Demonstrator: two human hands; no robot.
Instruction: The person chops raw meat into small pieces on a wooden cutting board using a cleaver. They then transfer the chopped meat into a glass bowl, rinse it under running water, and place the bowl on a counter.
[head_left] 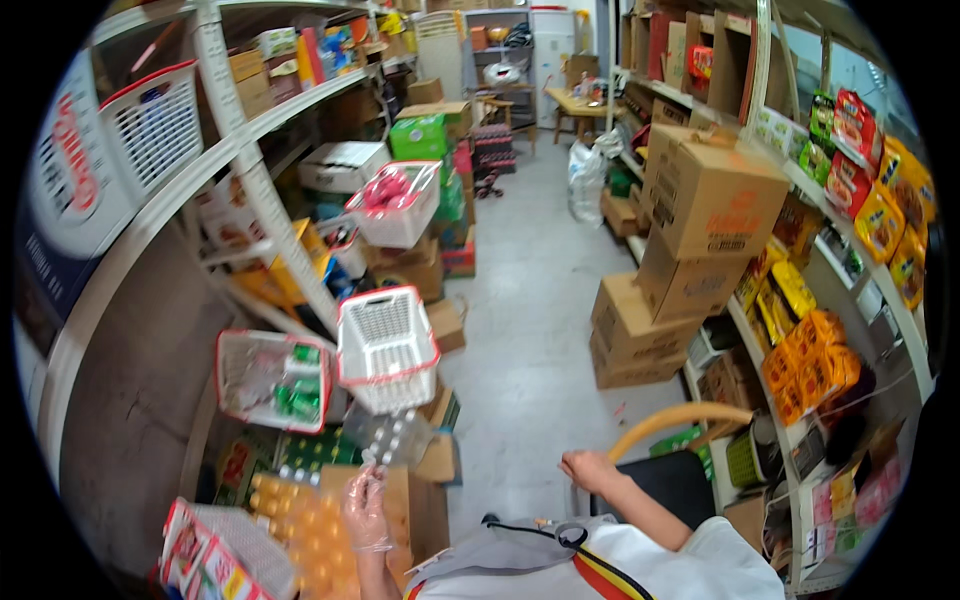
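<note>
My left hand (366, 512), in a clear plastic glove, is raised with its fingers pinched together; a small pale bit shows at the fingertips, too small to name. It is just above a brown carton (425, 510) and beside a pack of orange-coloured bottles (310, 530). Beyond the fingertips are white-capped bottles (390, 435) in clear wrap. A white basket with a red rim (388, 345) stands behind them, and a similar basket holding green items (275, 380) is to its left. My right hand (588, 471) is closed in a fist over the floor, near a curved wooden armrest (680, 425); nothing sticks out of it.
Stacked cartons (710, 195) line the right of the aisle floor (525, 280). Shelves on that side bear orange snack packs (815, 365). To the left run shelving (250, 130) and a basket of pink items (395, 210). A black chair seat (670, 490) is beside my right arm.
</note>
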